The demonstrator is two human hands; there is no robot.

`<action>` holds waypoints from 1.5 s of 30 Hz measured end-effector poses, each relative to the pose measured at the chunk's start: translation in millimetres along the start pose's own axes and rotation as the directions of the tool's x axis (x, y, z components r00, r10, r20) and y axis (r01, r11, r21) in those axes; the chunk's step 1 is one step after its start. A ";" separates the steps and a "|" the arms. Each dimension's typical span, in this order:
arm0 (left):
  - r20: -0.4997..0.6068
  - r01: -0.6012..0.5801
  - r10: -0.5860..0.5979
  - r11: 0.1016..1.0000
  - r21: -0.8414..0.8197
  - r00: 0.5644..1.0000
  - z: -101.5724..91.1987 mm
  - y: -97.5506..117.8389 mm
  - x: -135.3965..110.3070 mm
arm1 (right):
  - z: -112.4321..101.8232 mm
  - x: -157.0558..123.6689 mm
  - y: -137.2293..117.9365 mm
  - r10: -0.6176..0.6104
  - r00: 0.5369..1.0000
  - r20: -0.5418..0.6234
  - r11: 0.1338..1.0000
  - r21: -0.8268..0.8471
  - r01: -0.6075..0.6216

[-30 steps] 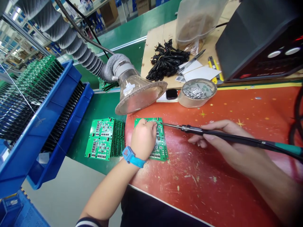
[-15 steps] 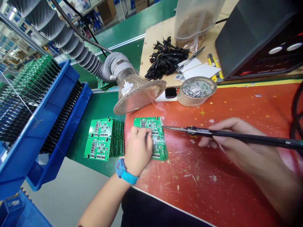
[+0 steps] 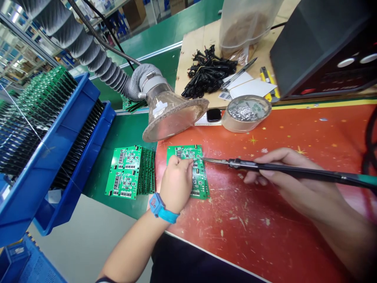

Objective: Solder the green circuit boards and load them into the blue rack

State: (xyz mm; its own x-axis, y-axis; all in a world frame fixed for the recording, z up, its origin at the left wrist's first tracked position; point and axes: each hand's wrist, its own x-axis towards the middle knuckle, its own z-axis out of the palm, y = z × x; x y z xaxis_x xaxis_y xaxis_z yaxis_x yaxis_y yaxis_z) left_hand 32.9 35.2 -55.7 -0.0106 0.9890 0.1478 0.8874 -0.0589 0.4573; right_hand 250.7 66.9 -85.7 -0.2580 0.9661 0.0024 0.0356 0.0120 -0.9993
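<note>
My right hand [image 3: 290, 179] grips a black soldering iron [image 3: 246, 164]. Its tip meets the upper right edge of a green circuit board [image 3: 201, 181] on the red mat. Over that board lies my left hand [image 3: 176, 177], a blue watch on its wrist, with thumb and forefinger pinched close to the iron's tip. Whatever sits in the pinch is too small to make out, and the hand covers the board's left and middle part. Another board's edge shows beneath this one. To the left, a leaning row of similar boards [image 3: 125, 171] stands on the green surface.
A fume extractor hood [image 3: 176, 118] hangs just behind the board. Behind the mat are a round tin of metal shavings [image 3: 246, 112], bundled black cables [image 3: 207, 72], a yellow cutter [image 3: 269, 84] and a dark soldering station [image 3: 321, 51]. Blue bins [image 3: 55, 137] full of boards stand left.
My left hand has shifted slightly right and its pinch is nearer the iron's tip. The iron stays at the board's right edge; smoke seen there before has thinned.
</note>
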 end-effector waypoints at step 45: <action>-0.026 -0.031 0.031 0.999 0.036 0.999 -15.2 -9.2 -31.9 | -0.9 0.5 -10.9 0.005 1.000 -0.009 0.999 0.049 -0.005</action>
State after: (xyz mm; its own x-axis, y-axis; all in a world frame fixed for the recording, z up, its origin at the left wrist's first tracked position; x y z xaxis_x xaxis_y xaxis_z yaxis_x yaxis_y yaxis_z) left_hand 18.0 2.2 -51.3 0.0056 0.9828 0.1846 0.9035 -0.0840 0.4203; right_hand 251.0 67.5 -74.8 -0.2493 0.9684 -0.0024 -0.0107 -0.0052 -0.9999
